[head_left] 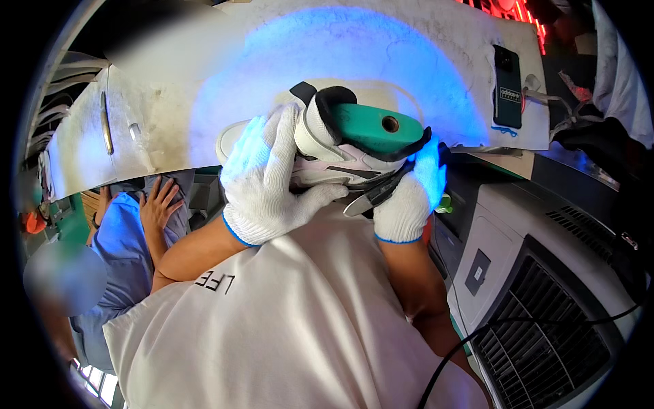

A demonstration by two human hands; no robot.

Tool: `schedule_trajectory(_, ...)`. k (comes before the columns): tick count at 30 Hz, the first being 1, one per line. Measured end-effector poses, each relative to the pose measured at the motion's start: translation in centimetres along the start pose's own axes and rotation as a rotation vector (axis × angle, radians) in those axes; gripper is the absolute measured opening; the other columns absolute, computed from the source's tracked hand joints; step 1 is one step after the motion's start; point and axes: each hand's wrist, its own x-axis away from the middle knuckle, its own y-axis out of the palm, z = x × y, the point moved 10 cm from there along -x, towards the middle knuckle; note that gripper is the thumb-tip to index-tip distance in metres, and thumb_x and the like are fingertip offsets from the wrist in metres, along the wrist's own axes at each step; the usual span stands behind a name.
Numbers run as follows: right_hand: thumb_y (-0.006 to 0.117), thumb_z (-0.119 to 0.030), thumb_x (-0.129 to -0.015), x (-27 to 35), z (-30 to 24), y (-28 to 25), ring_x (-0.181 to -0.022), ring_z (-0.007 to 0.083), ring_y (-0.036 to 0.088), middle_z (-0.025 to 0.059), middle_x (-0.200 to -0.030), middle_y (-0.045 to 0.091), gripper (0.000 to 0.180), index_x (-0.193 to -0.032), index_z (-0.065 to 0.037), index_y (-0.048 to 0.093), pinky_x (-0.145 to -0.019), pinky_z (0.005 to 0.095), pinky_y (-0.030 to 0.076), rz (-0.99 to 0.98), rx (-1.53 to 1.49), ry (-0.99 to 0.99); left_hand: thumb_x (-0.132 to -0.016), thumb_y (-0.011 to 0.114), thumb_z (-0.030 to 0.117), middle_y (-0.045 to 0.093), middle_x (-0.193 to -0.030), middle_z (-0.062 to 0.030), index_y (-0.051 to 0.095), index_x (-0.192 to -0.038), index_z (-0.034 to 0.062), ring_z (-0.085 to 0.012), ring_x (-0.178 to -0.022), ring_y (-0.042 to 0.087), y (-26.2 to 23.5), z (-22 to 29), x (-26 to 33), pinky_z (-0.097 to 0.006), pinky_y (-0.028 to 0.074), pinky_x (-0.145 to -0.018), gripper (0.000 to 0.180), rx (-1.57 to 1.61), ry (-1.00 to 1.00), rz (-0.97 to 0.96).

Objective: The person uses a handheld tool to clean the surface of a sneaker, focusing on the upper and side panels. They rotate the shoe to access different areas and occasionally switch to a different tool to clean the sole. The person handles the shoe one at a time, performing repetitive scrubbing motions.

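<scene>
A pale sneaker [334,170] with grey, pinkish and black parts is held above the table's near edge. A green shoe last [375,127] with a round hole fills its opening. My left hand [266,180], in a white knitted glove with a blue cuff, wraps around the sneaker's side, fingers over the upper. At the right end, my right hand [412,198], gloved alike, closes around the heel; part of its fingers is hidden. A dark strip with a pale rounded tip [359,206] sticks out beside the right palm; its kind is unclear. A pale rounded edge [230,140] shows beyond my left hand.
Blue light falls on the worn white table [225,88]. A phone in a dark case [507,88] lies at the right, a slim metal tool [106,123] at the left. A large grey vented machine [538,286] and black cable flank my right. Another person's hand [161,203] is at left.
</scene>
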Motion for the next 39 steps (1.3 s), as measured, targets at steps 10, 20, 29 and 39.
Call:
schedule_trajectory(10, 0.067, -0.019, -0.109, -2.0, -1.2, 3.6, -0.089, 0.0211, 0.068, 0.0087, -0.093, 0.072, 0.024, -0.097, 0.002, 0.071, -0.091, 0.0367, 0.057, -0.429, 0.188, -0.318, -0.065, 0.108, 0.033, 0.071, -0.133, -0.0278, 0.054, -0.151, -0.009, -0.0459, -0.118, 0.073, 1.0, 0.1, 2.4, -0.048, 0.059, -0.103, 0.109, -0.177, -0.074, 0.076)
schedule_trajectory(20, 0.07, -0.024, -0.108, -5.9, -0.6, 7.2, -0.094, 0.0251, 0.077, 0.0107, -0.093, 0.075, 0.028, -0.094, 0.0, 0.072, -0.09, 0.0399, 0.058, -0.622, 0.106, 0.04, -0.067, 0.11, 0.025, 0.076, -0.125, -0.0164, 0.067, -0.135, -0.0019, -0.0276, -0.115, 0.076, 2.7, -1.2, -0.9, -0.042, 0.062, -0.103, 0.084, 0.447, -0.329, 0.047)
schedule_trajectory(29, 0.072, -0.025, -0.106, -3.2, -2.5, 7.5, -0.085, 0.0245, 0.072, 0.0131, -0.091, 0.077, 0.027, -0.099, 0.0, 0.079, -0.08, 0.0392, 0.056, -0.893, 0.608, -0.296, -0.078, 0.096, 0.04, 0.078, -0.089, -0.0156, 0.077, -0.092, 0.0018, -0.0338, -0.08, 0.079, 2.1, 4.8, 1.5, -0.043, 0.062, -0.068, 0.045, 0.167, 0.645, 0.07)
schedule_trajectory(39, 0.07, -0.031, -0.107, -5.6, 0.4, 10.5, -0.092, 0.0199, 0.073, 0.0125, -0.102, 0.081, 0.041, -0.112, 0.008, 0.079, -0.088, 0.0377, 0.058, -1.035, 0.392, 0.174, -0.076, 0.099, 0.045, 0.08, -0.1, -0.0188, 0.077, -0.105, -0.0003, -0.0365, -0.088, 0.08, 0.7, 4.7, -2.0, -0.049, 0.063, -0.081, 0.058, 0.186, 0.464, 0.136)
